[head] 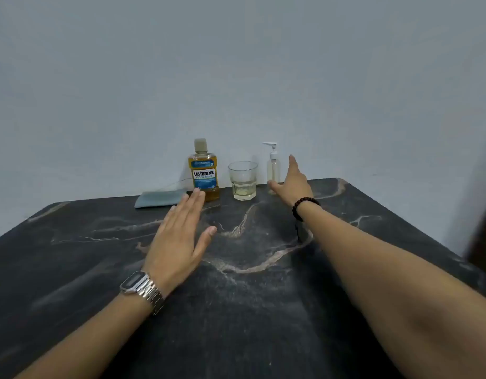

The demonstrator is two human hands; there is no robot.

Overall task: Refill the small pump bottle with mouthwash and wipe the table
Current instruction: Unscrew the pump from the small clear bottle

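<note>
The pump bottle (pixel 272 170) stands upright at the surface's (pixel 263 296) far edge, just left of the right hand (pixel 292 181), whose released grip nearly flanks it, while the left hand (pixel 179 236) hovers flat, farther off.

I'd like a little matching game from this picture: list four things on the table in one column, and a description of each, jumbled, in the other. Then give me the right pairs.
Things:
1. mouthwash bottle
2. glass
3. pump bottle
4. cloth

Descriptions:
A. lies flat at the far left of the row
B. white dispenser on top, right hand open beside it
C. amber liquid, blue label, cap on
D. open-topped, a little pale liquid at the bottom

Pairs: 1-C, 2-D, 3-B, 4-A
</note>
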